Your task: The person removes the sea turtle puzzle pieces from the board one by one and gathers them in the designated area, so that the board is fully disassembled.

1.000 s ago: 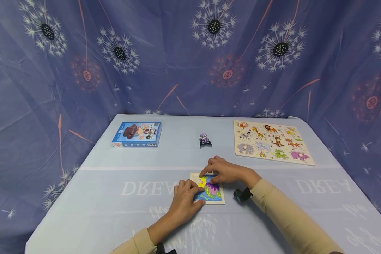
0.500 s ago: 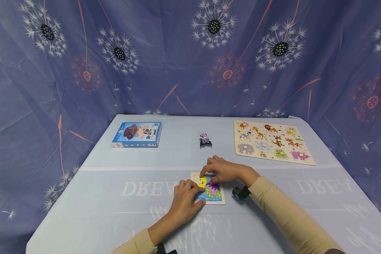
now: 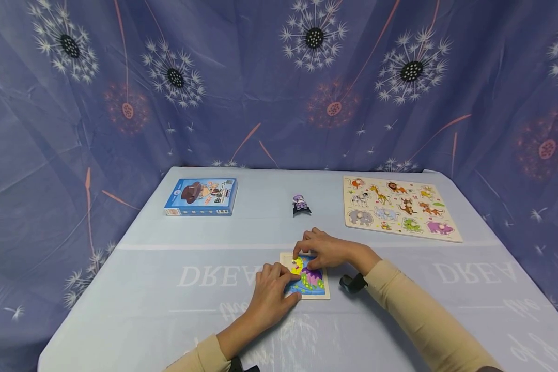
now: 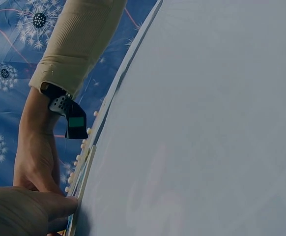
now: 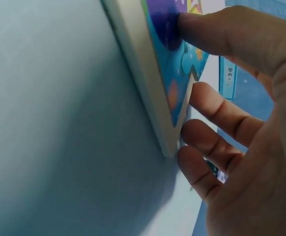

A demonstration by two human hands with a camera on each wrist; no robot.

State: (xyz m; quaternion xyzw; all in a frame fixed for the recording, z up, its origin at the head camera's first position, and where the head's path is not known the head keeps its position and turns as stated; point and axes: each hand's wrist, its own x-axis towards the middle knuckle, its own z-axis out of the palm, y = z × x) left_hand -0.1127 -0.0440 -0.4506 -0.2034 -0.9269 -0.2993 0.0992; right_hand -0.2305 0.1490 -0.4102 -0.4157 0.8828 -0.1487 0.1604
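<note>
At the far left of the table [image 3: 167,289] lies a blue box [image 3: 200,197], flat and well apart from both hands. Nearer the person, the left hand [image 3: 273,292] rests on the left side of a small puzzle [image 3: 312,281], its fingers lying loosely over the blue and yellow picture and its thumb reaching onto the board; the left wrist view shows the thumb tip against the puzzle's edge, and nothing is gripped. The small puzzle lies flat on the table in front of the person, between the two forearms. Beyond it, toward the back of the table, stands a small purple and black toy [image 3: 300,205], apart from everything else. The right hand [image 3: 331,251] comes in over the far edge of the puzzle, fingers bent down onto it; in the right wrist view one fingertip presses the blue picture near the corner while the other fingers curl just past the board's far edge. The two hands are close together on the same puzzle, not quite touching. At the far right lies a large animal puzzle board [image 3: 398,206], flat and untouched.
</note>
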